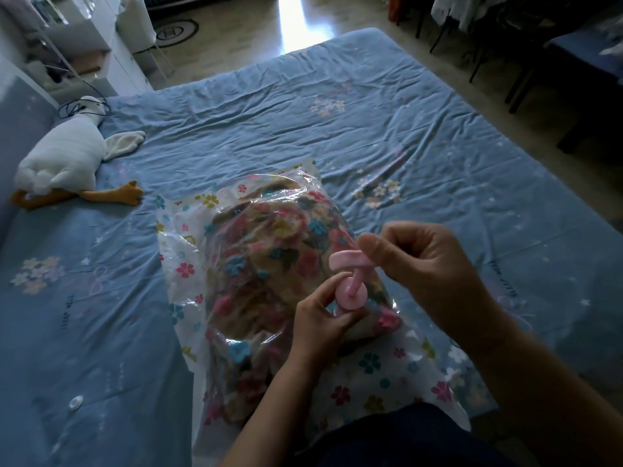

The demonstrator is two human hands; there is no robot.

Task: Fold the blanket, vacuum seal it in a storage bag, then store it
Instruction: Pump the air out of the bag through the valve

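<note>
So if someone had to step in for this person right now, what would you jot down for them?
Left hand: fingers pinch the base of the pink hand pump, at the valve on the storage bag.
Right hand: grips the pump's top handle.
The storage bag lies on the blue bed sheet with the folded blanket inside.
Done: blanket folded and bagged.
Left: the bag looks puffy, so likely keep pumping the air out, then store it. Whether the bag's opening is sealed cannot be seen.
</note>
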